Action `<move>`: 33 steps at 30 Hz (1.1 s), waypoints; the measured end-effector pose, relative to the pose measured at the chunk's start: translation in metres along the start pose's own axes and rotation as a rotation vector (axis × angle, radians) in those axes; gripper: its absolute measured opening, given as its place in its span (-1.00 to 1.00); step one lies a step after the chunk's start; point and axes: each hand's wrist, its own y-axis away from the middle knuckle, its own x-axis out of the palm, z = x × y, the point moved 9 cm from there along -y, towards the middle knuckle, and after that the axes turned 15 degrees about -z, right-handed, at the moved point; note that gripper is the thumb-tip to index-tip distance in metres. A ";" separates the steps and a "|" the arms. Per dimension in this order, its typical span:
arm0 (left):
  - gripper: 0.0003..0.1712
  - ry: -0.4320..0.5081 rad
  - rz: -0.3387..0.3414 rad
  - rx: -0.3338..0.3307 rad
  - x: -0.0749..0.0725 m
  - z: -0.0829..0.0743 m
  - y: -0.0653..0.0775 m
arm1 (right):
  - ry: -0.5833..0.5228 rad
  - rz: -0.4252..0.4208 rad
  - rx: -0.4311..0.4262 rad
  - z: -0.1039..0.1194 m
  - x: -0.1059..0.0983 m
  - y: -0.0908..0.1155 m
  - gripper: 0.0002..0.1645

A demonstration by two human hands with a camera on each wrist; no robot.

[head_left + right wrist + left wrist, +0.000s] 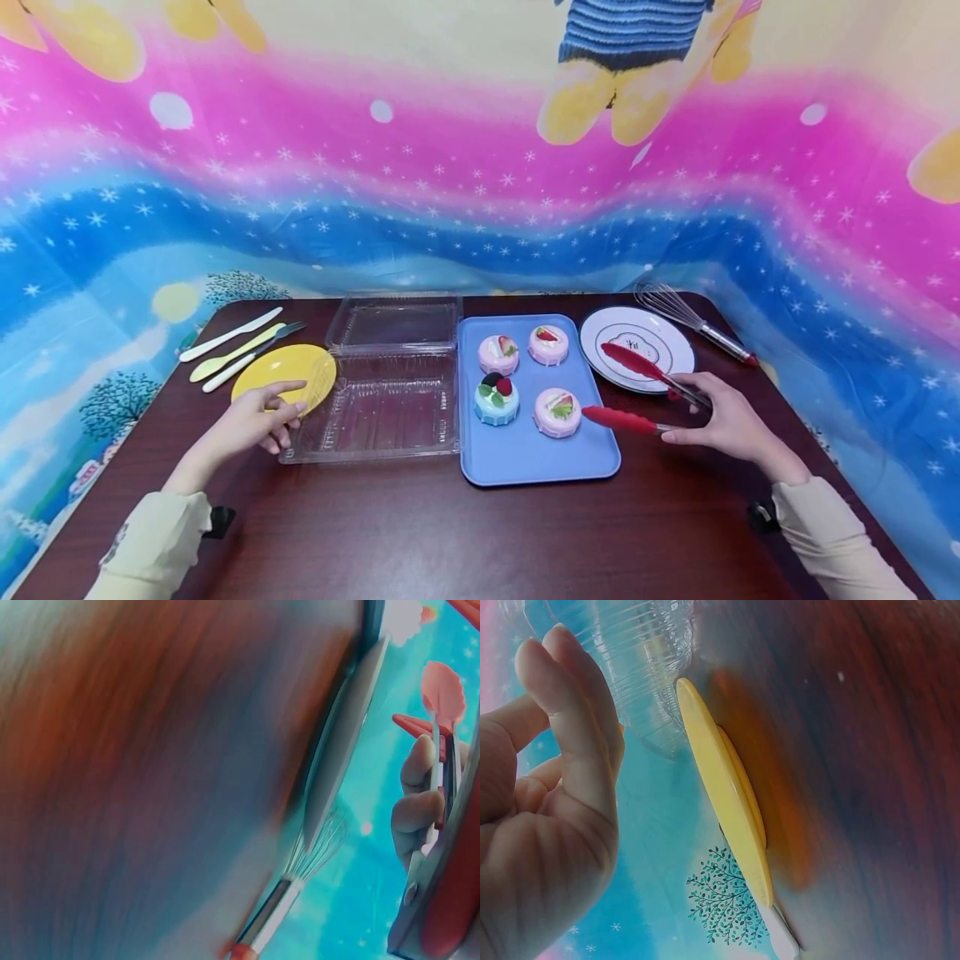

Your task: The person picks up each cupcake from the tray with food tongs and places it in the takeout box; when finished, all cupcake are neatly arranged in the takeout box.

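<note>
My right hand (pixel 723 421) grips red-tipped metal tongs (pixel 633 364), whose two arms stand spread apart. The lower tip is close to a pink toy cake (pixel 557 412) on the blue tray (pixel 540 462); the upper tip is above the white plate (pixel 592 333). Two more pink cakes (pixel 498 355) and a light-blue cake (pixel 497 402) with berries sit on the tray. My left hand (pixel 258 423) hovers over the yellow plate (pixel 318 360) with loosely bent fingers, holding nothing. In the left wrist view, a gap separates that hand (pixel 562 787) from the plate (pixel 724 791).
A clear plastic container (pixel 390 417) lies with its lid tipped back, left of the tray. A white knife (pixel 232 333), a yellow-green spoon and a fork (pixel 251 357) lie at the far left. Behind the white plate is a whisk (pixel 693 321). A printed cloth hangs behind the table.
</note>
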 end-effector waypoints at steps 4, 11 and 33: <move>-0.33 0.001 0.001 -0.004 0.000 0.000 0.000 | -0.007 0.010 -0.011 0.012 0.006 0.002 -0.06; -0.32 0.007 0.003 -0.012 0.000 0.000 0.001 | -0.068 0.015 0.008 0.026 0.013 0.005 -0.14; -0.31 0.020 0.008 -0.010 0.001 0.001 0.001 | 0.025 0.073 0.018 0.029 0.033 0.011 -0.20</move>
